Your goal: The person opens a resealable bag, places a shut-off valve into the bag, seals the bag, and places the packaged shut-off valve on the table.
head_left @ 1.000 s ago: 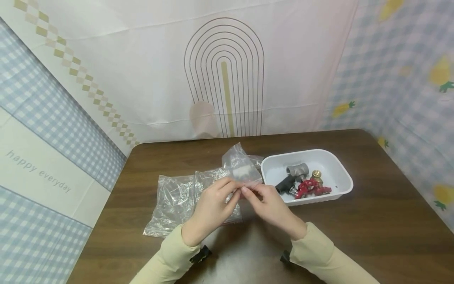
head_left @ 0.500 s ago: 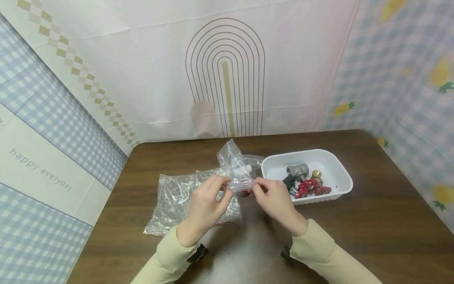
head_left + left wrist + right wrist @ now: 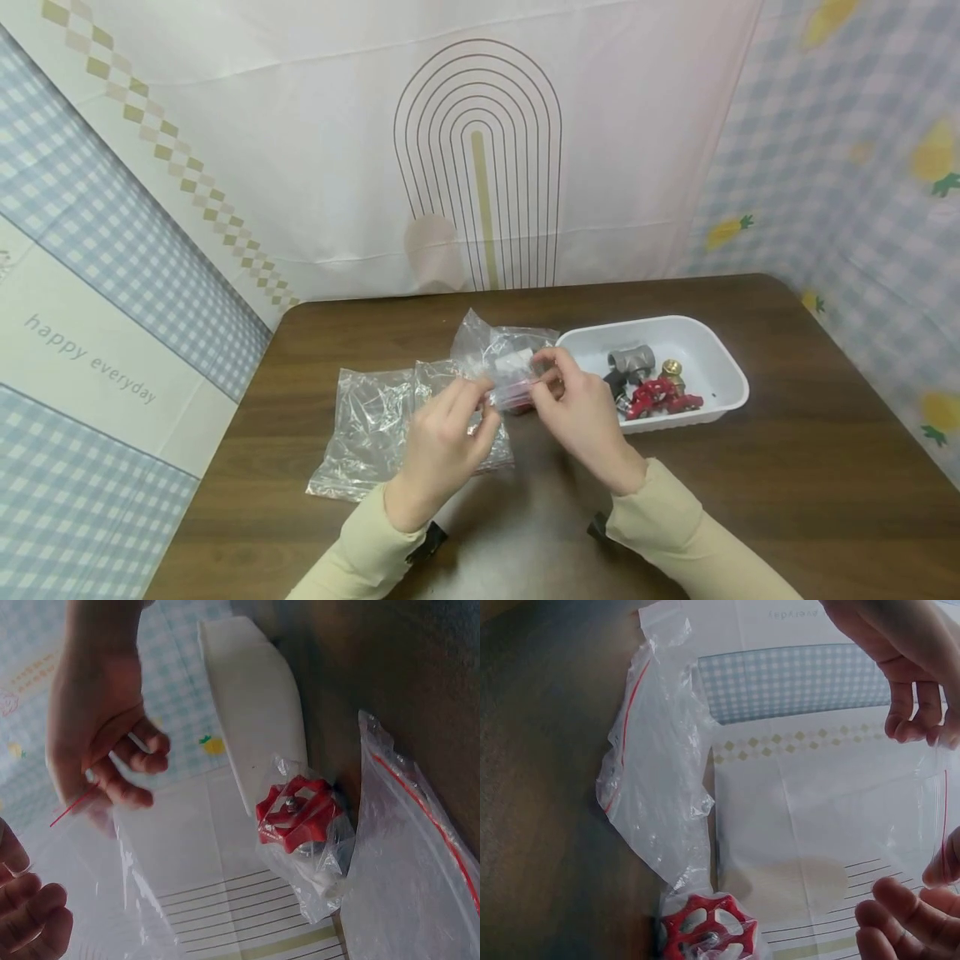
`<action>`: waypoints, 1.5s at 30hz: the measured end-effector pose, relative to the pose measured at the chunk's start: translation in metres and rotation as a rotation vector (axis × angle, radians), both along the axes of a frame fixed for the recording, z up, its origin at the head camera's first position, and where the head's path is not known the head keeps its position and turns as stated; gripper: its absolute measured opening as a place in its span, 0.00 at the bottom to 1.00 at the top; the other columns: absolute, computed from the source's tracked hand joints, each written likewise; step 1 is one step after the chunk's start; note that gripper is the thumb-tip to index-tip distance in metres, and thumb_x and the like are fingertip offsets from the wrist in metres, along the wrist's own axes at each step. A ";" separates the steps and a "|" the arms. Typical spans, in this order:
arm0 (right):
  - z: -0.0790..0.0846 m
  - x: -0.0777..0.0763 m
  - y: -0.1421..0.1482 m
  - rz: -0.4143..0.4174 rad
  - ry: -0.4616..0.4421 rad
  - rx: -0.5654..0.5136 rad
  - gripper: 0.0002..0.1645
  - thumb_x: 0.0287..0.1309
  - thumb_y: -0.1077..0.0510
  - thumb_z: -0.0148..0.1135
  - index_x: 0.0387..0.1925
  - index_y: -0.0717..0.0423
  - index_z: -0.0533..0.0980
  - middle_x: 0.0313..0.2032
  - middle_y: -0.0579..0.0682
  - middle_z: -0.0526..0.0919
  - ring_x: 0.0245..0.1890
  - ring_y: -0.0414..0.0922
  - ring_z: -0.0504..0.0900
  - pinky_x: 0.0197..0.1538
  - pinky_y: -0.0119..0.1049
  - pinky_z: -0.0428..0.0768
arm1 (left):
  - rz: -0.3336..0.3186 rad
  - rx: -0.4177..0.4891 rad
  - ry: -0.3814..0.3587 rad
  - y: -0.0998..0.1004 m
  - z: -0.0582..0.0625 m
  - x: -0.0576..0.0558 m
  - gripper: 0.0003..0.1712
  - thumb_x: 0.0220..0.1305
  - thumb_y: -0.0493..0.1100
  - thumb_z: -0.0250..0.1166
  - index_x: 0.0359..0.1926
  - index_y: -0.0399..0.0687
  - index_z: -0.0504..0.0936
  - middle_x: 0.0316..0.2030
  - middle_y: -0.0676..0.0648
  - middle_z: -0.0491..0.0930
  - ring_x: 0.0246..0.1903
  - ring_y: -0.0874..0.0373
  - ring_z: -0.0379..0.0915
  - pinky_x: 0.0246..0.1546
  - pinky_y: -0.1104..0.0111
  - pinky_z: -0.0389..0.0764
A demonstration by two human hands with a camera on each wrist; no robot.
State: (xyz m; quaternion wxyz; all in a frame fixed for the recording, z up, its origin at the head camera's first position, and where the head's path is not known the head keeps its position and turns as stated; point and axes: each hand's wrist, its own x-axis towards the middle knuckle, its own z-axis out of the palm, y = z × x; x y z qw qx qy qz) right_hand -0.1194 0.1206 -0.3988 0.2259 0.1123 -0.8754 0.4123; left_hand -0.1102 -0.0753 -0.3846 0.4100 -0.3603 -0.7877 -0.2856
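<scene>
A clear zip bag (image 3: 472, 337) with a red seal line is held up between my hands. My left hand (image 3: 442, 437) pinches its left end near the seal. At the other end, my right hand (image 3: 583, 417) pinches the bag's edge, thumb against the seal, as the left wrist view shows. The raised bag (image 3: 900, 814) looks flat, with nothing visible inside. Behind it on the table lies a valve with a red handwheel (image 3: 298, 814), wrapped in its own clear bag. In the head view the hands and raised bag partly cover this valve.
Flat clear zip bags (image 3: 367, 425) lie left of my hands on the brown table (image 3: 787, 483). A white plastic tub (image 3: 720, 371) at the right holds a grey pipe fitting (image 3: 632, 360), a brass fitting (image 3: 672, 367), red-handled valves (image 3: 652, 396) and a black part.
The hands have drawn slightly apart along the bag's seal, then the right fingers rose at its edge. The bag's far corner has shifted left and tipped lower.
</scene>
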 end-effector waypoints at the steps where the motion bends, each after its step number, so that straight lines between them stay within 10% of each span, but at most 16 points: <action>1: 0.001 0.000 0.000 0.003 0.007 -0.011 0.16 0.52 0.65 0.62 0.45 0.54 0.78 0.26 0.45 0.86 0.21 0.35 0.79 0.25 0.33 0.77 | 0.003 -0.003 0.011 0.002 -0.001 0.001 0.12 0.55 0.33 0.59 0.41 0.39 0.81 0.28 0.49 0.79 0.20 0.60 0.73 0.18 0.73 0.77; 9: 0.001 -0.001 0.002 0.116 0.040 -0.081 0.21 0.51 0.70 0.60 0.49 0.58 0.75 0.25 0.45 0.85 0.21 0.36 0.79 0.25 0.31 0.79 | -0.047 -0.029 0.037 0.008 -0.004 0.007 0.11 0.66 0.43 0.63 0.43 0.39 0.82 0.32 0.49 0.82 0.25 0.59 0.78 0.26 0.72 0.82; 14: 0.006 -0.006 0.009 0.266 -0.102 -0.131 0.27 0.55 0.70 0.60 0.57 0.57 0.68 0.26 0.42 0.84 0.23 0.38 0.79 0.26 0.31 0.78 | -0.097 -0.119 0.049 -0.004 -0.005 -0.003 0.35 0.58 0.60 0.72 0.54 0.38 0.79 0.45 0.45 0.81 0.42 0.52 0.79 0.46 0.63 0.82; 20: 0.015 -0.006 0.013 0.329 -0.286 -0.139 0.31 0.56 0.69 0.60 0.61 0.55 0.65 0.25 0.43 0.83 0.19 0.42 0.77 0.22 0.32 0.74 | -0.068 -0.362 -0.049 -0.017 -0.015 -0.014 0.63 0.44 0.68 0.77 0.72 0.37 0.62 0.70 0.39 0.65 0.69 0.41 0.60 0.73 0.43 0.53; 45: 0.012 -0.009 0.026 0.274 -0.299 0.017 0.21 0.71 0.52 0.60 0.62 0.54 0.76 0.35 0.47 0.88 0.31 0.43 0.84 0.34 0.38 0.82 | -0.080 -0.215 -0.291 -0.012 -0.022 -0.019 0.51 0.50 0.56 0.79 0.70 0.39 0.66 0.59 0.41 0.77 0.60 0.48 0.73 0.69 0.36 0.54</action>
